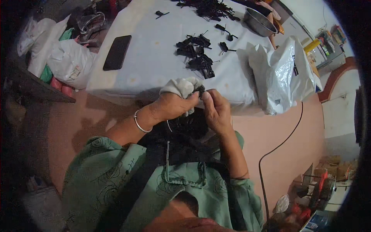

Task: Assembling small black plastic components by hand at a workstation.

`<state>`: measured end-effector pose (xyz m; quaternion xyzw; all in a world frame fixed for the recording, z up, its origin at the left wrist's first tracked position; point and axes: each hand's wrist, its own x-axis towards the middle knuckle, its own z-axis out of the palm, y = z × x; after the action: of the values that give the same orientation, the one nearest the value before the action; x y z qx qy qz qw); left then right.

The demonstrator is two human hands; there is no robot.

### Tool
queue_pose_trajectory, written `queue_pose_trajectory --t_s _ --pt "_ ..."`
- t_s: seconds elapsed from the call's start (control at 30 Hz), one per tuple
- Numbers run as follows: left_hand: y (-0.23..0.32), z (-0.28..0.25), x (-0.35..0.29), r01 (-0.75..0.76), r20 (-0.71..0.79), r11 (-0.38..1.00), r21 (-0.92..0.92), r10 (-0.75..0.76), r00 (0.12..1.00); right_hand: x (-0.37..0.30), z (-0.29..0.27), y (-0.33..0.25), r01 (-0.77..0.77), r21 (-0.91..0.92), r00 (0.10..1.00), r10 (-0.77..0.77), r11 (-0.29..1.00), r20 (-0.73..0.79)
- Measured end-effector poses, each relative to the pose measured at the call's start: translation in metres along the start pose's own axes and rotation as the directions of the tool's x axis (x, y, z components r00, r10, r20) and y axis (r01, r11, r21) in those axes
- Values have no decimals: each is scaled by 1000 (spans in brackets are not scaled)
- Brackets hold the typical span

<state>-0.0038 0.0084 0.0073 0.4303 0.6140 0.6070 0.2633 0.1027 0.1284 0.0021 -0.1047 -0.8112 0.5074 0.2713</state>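
Just over the near edge of the white-covered table (143,50), my two hands meet on a small black plastic part (199,89). My left hand (176,101), its fingers covered by a whitish glove or cloth (179,86), closes round the part. From the other side, my right hand (217,110) pinches it between bare thumb and fingers. Most of the part is hidden by the fingers. Beyond the hands lies a loose cluster of similar black parts (197,54), some with thin stems.
A larger heap of black parts (210,7) lies at the far end, beside a metal bowl (259,21). A black phone (117,52) rests on the left. At the right edge stands a white plastic bag (276,73). A dark cable (276,149) runs along the floor.
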Motion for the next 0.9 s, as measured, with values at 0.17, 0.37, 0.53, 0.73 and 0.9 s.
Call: queue_pose_trajectory --t_s 0.17,0.37,0.53,0.73,0.9 --pt "-7 5 -1 -97 -15 976 193 102 995 -4 -1 6 -13 50 999 10 999 45" --pt "-9 7 -3 3 -62 993 115 4 998 -4 2 8 33 41 999 -33 999 -1" --pt "8 10 -6 -220 -82 904 366 266 960 -3 4 3 -59 64 996 55 996 63" --pt "-6 14 -5 -363 -36 702 613 484 875 -8 24 30 -199 271 980 192 942 52" --pt "-10 14 -5 -299 -8 642 706 429 903 -8 39 25 -176 374 978 206 911 -40"
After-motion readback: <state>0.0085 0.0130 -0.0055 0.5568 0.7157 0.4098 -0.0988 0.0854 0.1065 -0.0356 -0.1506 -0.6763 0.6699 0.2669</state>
